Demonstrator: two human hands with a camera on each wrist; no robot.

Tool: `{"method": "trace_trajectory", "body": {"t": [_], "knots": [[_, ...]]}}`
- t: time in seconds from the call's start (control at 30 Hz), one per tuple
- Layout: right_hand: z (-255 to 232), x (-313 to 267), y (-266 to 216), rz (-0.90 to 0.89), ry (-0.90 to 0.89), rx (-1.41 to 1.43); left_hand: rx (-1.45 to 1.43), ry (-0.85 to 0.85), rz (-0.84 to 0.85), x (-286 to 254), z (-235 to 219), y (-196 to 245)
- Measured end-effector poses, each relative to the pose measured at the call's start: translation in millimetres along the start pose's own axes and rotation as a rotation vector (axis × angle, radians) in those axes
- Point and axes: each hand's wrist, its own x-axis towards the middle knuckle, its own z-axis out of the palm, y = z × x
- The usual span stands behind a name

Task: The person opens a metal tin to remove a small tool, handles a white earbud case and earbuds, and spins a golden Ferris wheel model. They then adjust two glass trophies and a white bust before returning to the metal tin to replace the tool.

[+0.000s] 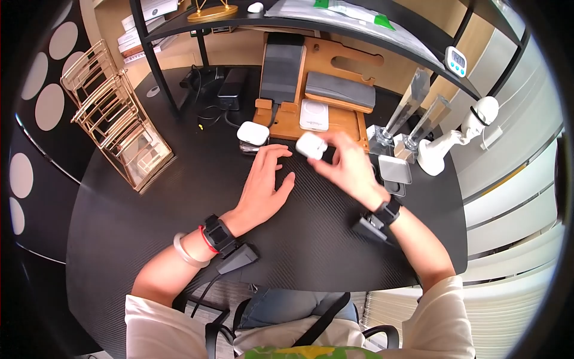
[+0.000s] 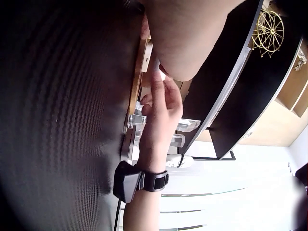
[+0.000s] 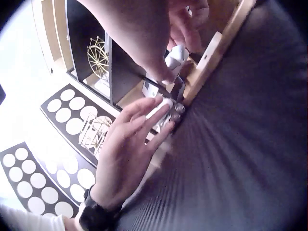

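My right hand (image 1: 354, 172) pinches a small white rounded case (image 1: 309, 145) between thumb and fingers, just above the black tabletop in front of the wooden stand. In the right wrist view the same white case (image 3: 176, 57) shows between the fingers. The left hand (image 1: 258, 194) holds nothing, its fingers loosely bent over the tabletop. Its fingertips lie near another white rounded case (image 1: 253, 133), which sits on a small stack. The left wrist view shows my right hand (image 2: 161, 115) beyond the large, close left hand, with the held case mostly hidden.
The wooden stand (image 1: 347, 122) bears a white square pad (image 1: 314, 115). To the right are clear blocks (image 1: 412, 110), an open grey tin (image 1: 394, 170) and a white figure (image 1: 431, 157). A gold wire rack (image 1: 134, 149) stands left, with a black shelf (image 1: 239, 21) overhead.
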Motion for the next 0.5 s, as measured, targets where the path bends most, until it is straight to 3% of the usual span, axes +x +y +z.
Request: {"method": "trace_trajectory", "body": {"t": [0.07,0.27,0.43,0.5], "knots": [[6.2,22.8,14.7,-0.109,0.197,-0.102,0.039,-0.001,0.025,-0.3,0.6,-1.0],[24.4,50.7,26.3,0.003,0.192,-0.344,0.058,-0.03,0.024,-2.2,0.1,-0.6],[8.7,39.6,15.9,-0.057,0.13,-0.435,0.105,-0.054,0.004,-2.2,0.9,-3.4],[3.0,36.9,17.9,-0.307,0.128,-0.476,0.097,-0.064,0.004,-2.0,1.3,-2.3]]}}
